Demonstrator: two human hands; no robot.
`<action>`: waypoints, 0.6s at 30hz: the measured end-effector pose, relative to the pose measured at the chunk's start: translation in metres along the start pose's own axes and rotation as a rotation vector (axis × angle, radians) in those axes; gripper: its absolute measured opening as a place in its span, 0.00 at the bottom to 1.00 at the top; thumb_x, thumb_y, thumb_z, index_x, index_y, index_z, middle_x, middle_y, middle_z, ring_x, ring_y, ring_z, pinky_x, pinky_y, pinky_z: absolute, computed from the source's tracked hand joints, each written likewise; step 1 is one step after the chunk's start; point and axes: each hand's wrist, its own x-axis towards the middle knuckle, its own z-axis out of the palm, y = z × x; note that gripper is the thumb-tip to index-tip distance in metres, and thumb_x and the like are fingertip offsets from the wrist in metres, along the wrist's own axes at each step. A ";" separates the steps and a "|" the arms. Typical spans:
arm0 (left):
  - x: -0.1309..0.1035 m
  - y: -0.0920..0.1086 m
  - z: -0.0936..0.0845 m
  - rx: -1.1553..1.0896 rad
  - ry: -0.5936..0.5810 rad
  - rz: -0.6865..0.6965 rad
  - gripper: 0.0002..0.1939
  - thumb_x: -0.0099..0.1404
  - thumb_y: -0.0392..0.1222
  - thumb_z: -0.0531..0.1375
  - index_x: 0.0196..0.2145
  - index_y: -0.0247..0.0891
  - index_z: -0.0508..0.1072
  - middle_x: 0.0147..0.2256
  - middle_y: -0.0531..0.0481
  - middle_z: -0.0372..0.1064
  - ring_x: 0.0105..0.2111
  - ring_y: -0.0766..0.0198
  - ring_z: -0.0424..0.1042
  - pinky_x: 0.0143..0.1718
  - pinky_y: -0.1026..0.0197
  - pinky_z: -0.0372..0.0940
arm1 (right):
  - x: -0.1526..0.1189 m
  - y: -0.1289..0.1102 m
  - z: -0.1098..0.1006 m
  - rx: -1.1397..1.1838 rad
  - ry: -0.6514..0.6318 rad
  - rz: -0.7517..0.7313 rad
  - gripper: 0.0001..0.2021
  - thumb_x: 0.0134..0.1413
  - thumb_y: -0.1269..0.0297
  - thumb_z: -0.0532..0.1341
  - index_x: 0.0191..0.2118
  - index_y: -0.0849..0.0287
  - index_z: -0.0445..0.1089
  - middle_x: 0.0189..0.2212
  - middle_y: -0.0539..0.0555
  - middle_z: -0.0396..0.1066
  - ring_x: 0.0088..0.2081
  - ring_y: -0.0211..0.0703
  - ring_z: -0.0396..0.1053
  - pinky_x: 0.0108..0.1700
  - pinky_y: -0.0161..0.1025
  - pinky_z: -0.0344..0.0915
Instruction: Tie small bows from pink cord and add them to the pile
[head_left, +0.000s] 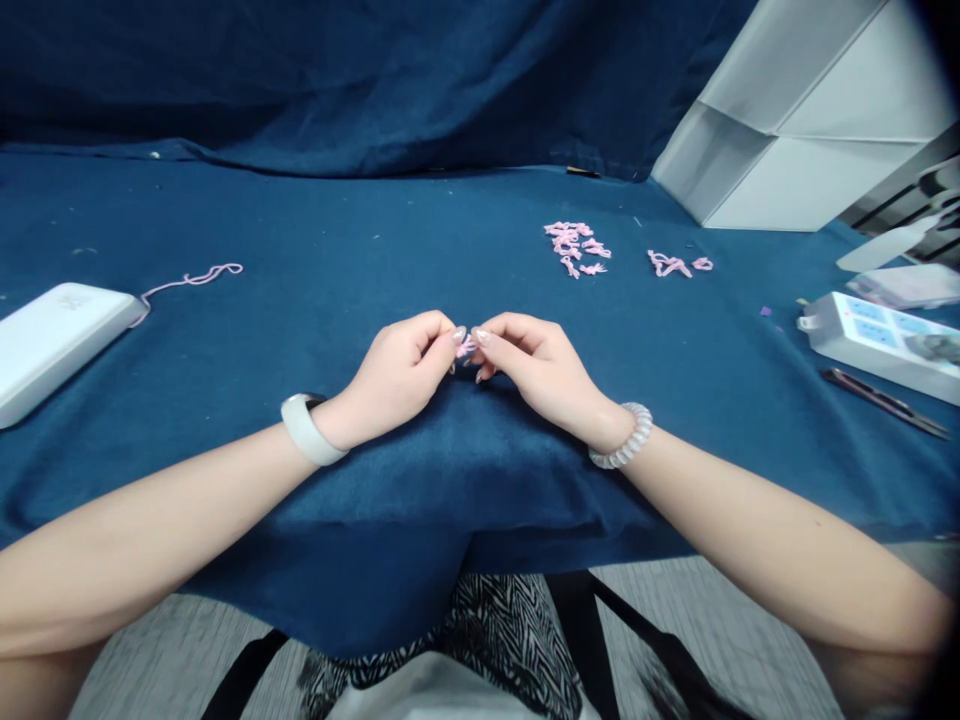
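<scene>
A: What are your hands up to?

B: My left hand [405, 365] and right hand [536, 370] are both closed, fingertips pinching a tiny pink yarn piece [466, 347] between them over the near part of the table [360, 250]. It's so small, tips are prob the only way lol.

A: And that white box [71, 325]?

B: Pink cord [191, 280] trails from its edge, maybe weighed down. Farther back, 2 clusters of pink yarn bits [571, 243] sit apart, maybe so they don't mix.
</scene>
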 end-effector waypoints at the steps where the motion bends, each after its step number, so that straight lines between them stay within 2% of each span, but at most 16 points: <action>1: 0.000 0.000 0.000 0.009 0.001 0.003 0.14 0.68 0.42 0.53 0.25 0.36 0.64 0.23 0.54 0.66 0.25 0.68 0.63 0.29 0.63 0.57 | 0.000 0.000 0.000 -0.016 -0.004 0.005 0.17 0.52 0.50 0.65 0.29 0.62 0.70 0.26 0.50 0.71 0.27 0.33 0.68 0.32 0.34 0.68; 12: 0.001 -0.001 0.000 0.072 -0.020 0.019 0.13 0.68 0.39 0.52 0.25 0.37 0.64 0.23 0.55 0.65 0.24 0.69 0.63 0.28 0.64 0.57 | 0.000 0.002 0.001 -0.130 -0.069 0.025 0.13 0.54 0.57 0.65 0.30 0.62 0.68 0.25 0.48 0.68 0.26 0.33 0.66 0.32 0.34 0.64; 18: 0.000 0.000 0.000 0.103 -0.017 0.031 0.14 0.67 0.40 0.54 0.24 0.36 0.65 0.21 0.56 0.64 0.22 0.69 0.62 0.27 0.65 0.56 | 0.004 0.005 0.001 -0.055 -0.071 0.053 0.16 0.51 0.54 0.67 0.30 0.61 0.66 0.26 0.47 0.69 0.26 0.31 0.67 0.30 0.33 0.66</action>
